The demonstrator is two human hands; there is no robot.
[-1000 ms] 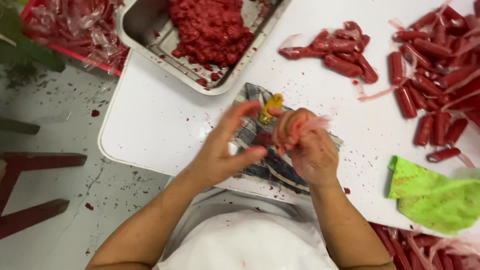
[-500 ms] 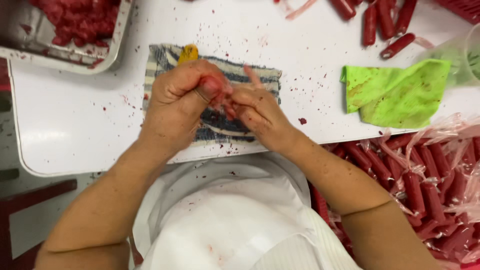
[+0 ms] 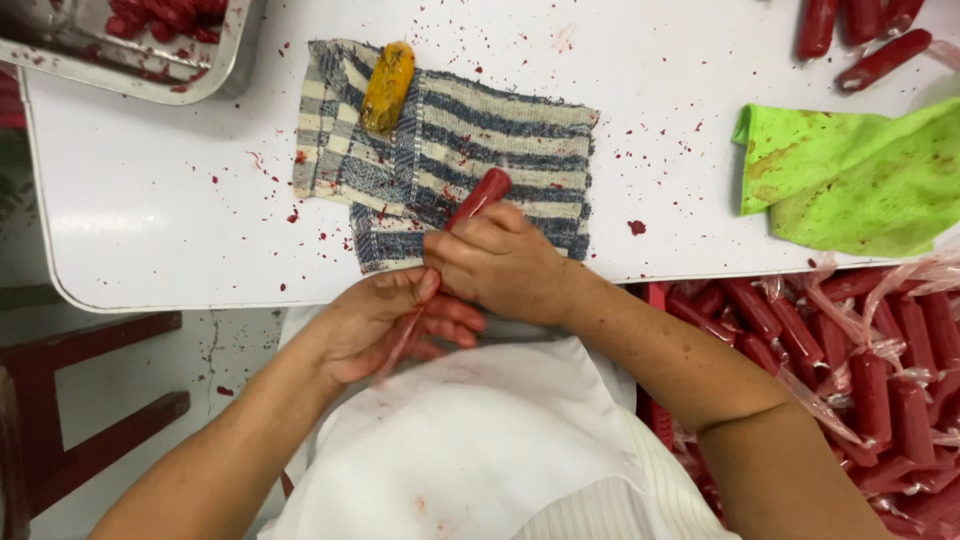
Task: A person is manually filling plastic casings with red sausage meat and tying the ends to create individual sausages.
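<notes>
My right hand [image 3: 500, 265] grips a red sausage [image 3: 480, 196] at the table's near edge; the sausage's rounded tip pokes out over a blue-and-white striped cloth [image 3: 500, 130]. My left hand [image 3: 385, 325] sits just below the edge, palm up, pinching the thin casing tail that trails from the sausage. A yellow-orange oblong object [image 3: 388, 86] lies on the cloth's far left part. Both hands touch each other over my white apron [image 3: 450, 450].
A metal tray of red minced meat [image 3: 130, 60] stands at the far left. A crumpled green cloth [image 3: 850, 175] lies to the right. Several finished red sausages [image 3: 870, 45] lie at the far right, more fill a bin [image 3: 850, 370] below the table. A red stool [image 3: 90, 400] stands left.
My hands have dropped toward the table's near edge and stretched the sausage out straight, its tip now free. The view has shifted, showing more cloth and the bin.
</notes>
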